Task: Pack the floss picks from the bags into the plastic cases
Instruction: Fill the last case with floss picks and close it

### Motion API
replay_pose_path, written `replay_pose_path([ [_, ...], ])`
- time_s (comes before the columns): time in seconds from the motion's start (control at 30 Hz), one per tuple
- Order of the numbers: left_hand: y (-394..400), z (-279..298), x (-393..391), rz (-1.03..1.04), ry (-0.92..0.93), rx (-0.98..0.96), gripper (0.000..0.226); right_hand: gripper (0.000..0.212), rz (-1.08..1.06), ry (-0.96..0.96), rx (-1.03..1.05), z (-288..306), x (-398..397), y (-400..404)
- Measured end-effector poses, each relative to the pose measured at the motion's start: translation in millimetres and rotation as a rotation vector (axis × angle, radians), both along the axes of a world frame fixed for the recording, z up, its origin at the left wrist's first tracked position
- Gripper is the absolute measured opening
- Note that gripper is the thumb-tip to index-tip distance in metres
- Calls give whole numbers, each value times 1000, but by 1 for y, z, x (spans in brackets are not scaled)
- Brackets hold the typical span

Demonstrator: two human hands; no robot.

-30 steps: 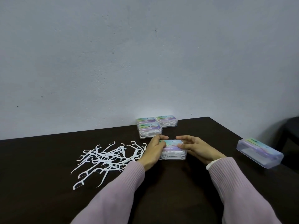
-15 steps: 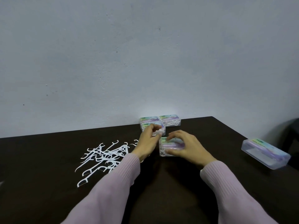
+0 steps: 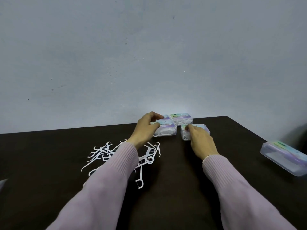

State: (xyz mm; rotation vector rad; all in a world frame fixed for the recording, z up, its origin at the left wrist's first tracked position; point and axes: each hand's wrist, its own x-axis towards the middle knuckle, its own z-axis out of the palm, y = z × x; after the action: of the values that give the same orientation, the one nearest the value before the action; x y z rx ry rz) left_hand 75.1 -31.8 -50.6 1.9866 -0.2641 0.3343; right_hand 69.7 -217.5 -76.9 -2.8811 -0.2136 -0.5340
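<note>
We are setting a filled clear plastic case with a pastel label (image 3: 196,132) down near the table's (image 3: 166,205) far edge, just beside the other filled cases. Our right hand (image 3: 201,143) is lying over its near end, fingers curled onto the lid and pinching its left corner. Our left hand (image 3: 146,128) is gripping the front filled case of the stack (image 3: 166,130), thumb up top, fingers curled round its left end. A third filled case (image 3: 181,119) is sitting behind, against the pale wall (image 3: 149,55), touching or nearly touching the front one; can't tell which.

The loose white plastic floss picks (image 3: 103,153) are lying in a tangled heap toward the table's left side, partly under our left lilac knit sleeve (image 3: 106,185). An empty-looking clear case with the same label (image 3: 284,156) is sitting at the right edge, well apart from the group.

Risks, as we're judging them: our left sleeve is hanging right over the heap, so dragging the arm back could snag picks and sweep them toward the near edge. Shoving the new case in could knock the neighbours askew against the wall. The lid may not be latched fully under our fingers, can't tell, and could pop. The empty case is sitting close to the right edge, so a careless reach could tip it off.
</note>
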Motion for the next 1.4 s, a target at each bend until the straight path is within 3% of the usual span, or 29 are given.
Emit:
replay_pose_path([
  [0.23, 2, -5, 1, -12, 15, 19, 25, 49, 59, 178, 210, 1, 35, 8],
  [0.5, 2, -14, 1, -2, 44, 23, 27, 52, 123, 260, 315, -4, 45, 4],
  [0.67, -3, -18, -3, -17, 49, 71, 26, 54, 152, 142, 258, 1, 31, -2],
  [0.83, -24, -25, -12, -74, 59, 121, 24, 53, 140, 168, 239, 1, 13, -29],
  [1.03, -93, -29, -18, -212, 13, 274, 29, 52, -42, 114, 145, 5, -22, -77],
  [1.2, -153, -23, -27, -333, 113, 201, 27, 54, -311, 109, 0, 9, -49, -128],
  [1.4, -190, -25, -33, -341, 151, 131, 28, 50, -413, 98, -15, 3, -66, -165],
])
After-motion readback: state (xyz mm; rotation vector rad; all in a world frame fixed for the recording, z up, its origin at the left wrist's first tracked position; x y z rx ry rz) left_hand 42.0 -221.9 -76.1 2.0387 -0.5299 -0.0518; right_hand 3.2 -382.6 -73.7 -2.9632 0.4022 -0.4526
